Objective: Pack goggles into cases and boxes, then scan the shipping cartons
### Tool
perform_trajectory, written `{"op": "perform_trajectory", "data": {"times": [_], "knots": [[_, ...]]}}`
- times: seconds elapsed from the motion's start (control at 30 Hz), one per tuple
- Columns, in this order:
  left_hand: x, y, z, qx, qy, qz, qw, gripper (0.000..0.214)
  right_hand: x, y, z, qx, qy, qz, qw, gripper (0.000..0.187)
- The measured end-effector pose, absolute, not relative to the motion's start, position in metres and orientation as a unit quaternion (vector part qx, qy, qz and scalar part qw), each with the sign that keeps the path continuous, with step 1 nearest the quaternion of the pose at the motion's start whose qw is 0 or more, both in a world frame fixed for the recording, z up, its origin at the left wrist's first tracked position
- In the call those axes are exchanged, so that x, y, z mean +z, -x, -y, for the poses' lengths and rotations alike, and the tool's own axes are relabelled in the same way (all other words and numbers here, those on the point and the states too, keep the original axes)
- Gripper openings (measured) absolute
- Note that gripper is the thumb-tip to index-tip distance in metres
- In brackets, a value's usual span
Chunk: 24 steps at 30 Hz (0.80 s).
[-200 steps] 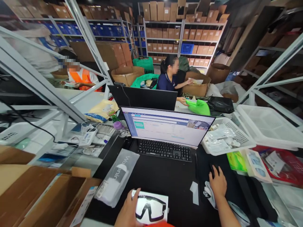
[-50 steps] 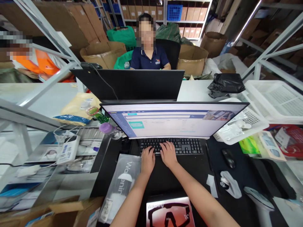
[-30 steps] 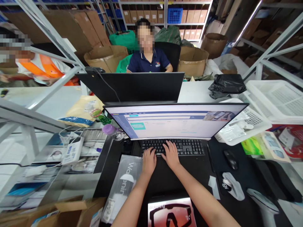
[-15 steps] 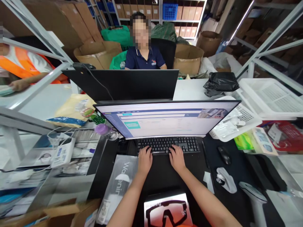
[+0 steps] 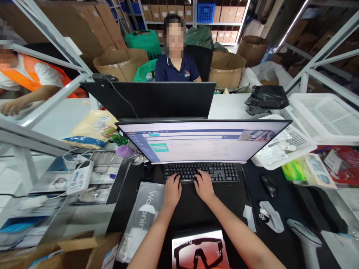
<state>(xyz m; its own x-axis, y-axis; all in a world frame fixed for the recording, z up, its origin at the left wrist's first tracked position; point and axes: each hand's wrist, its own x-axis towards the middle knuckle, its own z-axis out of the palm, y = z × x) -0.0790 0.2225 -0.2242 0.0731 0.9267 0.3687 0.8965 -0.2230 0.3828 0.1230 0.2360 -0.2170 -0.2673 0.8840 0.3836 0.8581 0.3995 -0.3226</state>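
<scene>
Both my hands rest on a black keyboard below a wide monitor that shows a web page. My left hand lies at the keyboard's left end, fingers stretched onto the keys. Near the middle keys is my right hand, its fingers spread and holding nothing. In front of me, between my forearms, lies a box with goggles printed on it. A clear plastic pouch with lettering sits beside my left forearm.
Right of the keyboard are a mouse, a crumpled white pouch and a handheld scanner. White baskets stand behind. A purple-capped bottle is left of the monitor. An open carton occupies the lower left. One co-worker sits opposite, another at left.
My right hand has shifted left along the keyboard, closer to my left hand. The view has turned slightly left. The co-worker at left has moved a hand.
</scene>
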Motion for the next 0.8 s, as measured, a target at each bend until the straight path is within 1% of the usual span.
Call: {"op": "perform_trajectory", "data": {"times": [0.17, 0.3, 0.53, 0.67, 0.73, 0.8], "knots": [[-0.224, 0.070, -0.215, 0.280, -0.713, -0.642, 0.020, 0.037, -0.217, -0.106, -0.234, 0.040, 0.522, 0.817, 0.241, 0.029], [-0.222, 0.062, -0.210, 0.281, -0.698, -0.658, 0.008, 0.031, -0.216, -0.095, -0.236, 0.043, 0.488, 0.838, 0.240, 0.031], [-0.221, 0.065, -0.208, 0.272, -0.693, -0.668, -0.014, 0.037, -0.217, -0.095, -0.234, 0.025, 0.501, 0.828, 0.251, 0.030], [-0.222, 0.066, -0.207, 0.259, -0.696, -0.669, -0.022, 0.037, -0.215, -0.086, -0.240, 0.019, 0.482, 0.846, 0.229, 0.036], [-0.222, 0.066, -0.207, 0.256, -0.698, -0.668, -0.026, 0.037, -0.215, -0.081, -0.244, 0.023, 0.480, 0.848, 0.223, 0.034], [-0.221, 0.066, -0.208, 0.254, -0.705, -0.661, -0.028, 0.038, -0.215, -0.079, -0.245, 0.028, 0.491, 0.839, 0.231, 0.028]]}}
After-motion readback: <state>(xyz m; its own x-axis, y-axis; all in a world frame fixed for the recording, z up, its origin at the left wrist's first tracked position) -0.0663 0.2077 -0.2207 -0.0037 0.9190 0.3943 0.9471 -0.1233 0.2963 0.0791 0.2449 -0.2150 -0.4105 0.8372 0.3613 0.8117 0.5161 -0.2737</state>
